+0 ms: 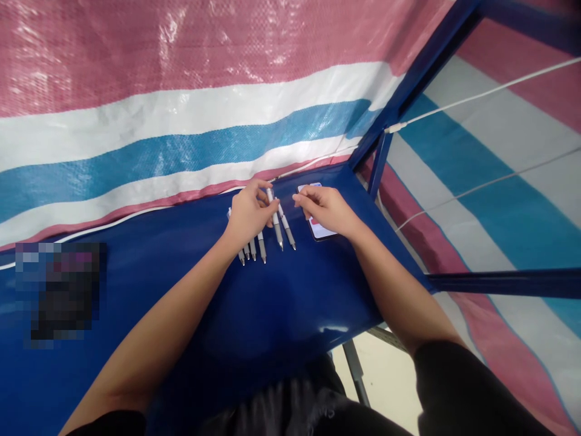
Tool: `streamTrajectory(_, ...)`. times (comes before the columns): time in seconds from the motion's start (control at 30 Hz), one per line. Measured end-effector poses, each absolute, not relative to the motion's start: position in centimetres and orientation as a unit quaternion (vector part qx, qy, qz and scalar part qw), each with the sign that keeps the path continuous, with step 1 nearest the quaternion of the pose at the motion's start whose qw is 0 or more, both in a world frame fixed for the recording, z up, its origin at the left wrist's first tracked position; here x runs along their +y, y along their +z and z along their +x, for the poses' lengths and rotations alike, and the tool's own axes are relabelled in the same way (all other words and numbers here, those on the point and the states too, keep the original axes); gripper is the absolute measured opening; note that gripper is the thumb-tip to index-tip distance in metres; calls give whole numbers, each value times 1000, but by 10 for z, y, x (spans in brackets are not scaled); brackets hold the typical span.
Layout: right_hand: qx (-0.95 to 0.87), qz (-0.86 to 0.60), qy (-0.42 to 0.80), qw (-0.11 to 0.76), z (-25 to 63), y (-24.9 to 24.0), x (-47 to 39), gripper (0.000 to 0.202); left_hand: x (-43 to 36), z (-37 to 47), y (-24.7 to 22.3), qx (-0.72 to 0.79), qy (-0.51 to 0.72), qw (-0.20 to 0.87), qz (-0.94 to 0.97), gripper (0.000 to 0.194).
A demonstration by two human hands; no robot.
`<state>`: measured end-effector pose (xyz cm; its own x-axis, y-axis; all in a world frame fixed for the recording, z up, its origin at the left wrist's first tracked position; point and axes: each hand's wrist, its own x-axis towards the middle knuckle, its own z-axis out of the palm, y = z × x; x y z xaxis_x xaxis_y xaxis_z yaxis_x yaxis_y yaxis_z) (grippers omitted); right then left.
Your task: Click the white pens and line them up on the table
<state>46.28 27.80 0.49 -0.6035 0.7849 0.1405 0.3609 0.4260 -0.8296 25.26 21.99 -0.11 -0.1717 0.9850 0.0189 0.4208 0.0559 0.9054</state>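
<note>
Your left hand [249, 213] is over the row of pens near the far side of the blue worktop [281, 303], its thumb and fingers closed around the upper part of a gray-and-white pen [278, 231] whose tip points toward your 6 o'clock. Just beside it, at 3 o'clock, lies another pen [287, 229], while a group of similar pens [262, 247] lies side by side at 8 o'clock from the held one, their upper ends hidden by your hand. Your right hand [324, 207] is above the phone [320, 229] and covers much of its lit screen; its thumb and fingertips are drawn together with nothing visible between them, and you cannot tell whether the hand touches the phone. The far edge runs close beyond both hands at 12 o'clock, where the striped sheet [181, 139] hangs and a white cable [113, 221] follows the edge toward 9 o'clock. The blue frame [380, 163] stands at 2 o'clock from the phone, and the right edge slants down toward 4 o'clock, leaving a narrow band of bare surface beside the phone. Your widest open room stretches from the pen tips toward 6 o'clock and round to 8 o'clock, up to the blurred dark object [68, 297] well apart on the left.
</note>
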Motion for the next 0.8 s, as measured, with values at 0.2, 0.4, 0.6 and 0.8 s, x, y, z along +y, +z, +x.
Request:
streamTrajectory(0.2, -811, -355, 390, 252, 462, 7, 276, 45, 218, 254, -4, 641, 422, 352, 535, 49)
streamTrajectory(0.4, -821, -357, 375, 239, 461, 7, 274, 42, 215, 255, -6, 636, 409, 349, 553, 32)
streamTrajectory(0.6, -828, -357, 369, 225, 461, 7, 272, 39, 216, 256, -10, 639, 424, 343, 542, 28)
streamTrajectory(0.8, -837, -357, 354, 216, 461, 8, 269, 37, 217, 257, -14, 629, 453, 332, 538, 32)
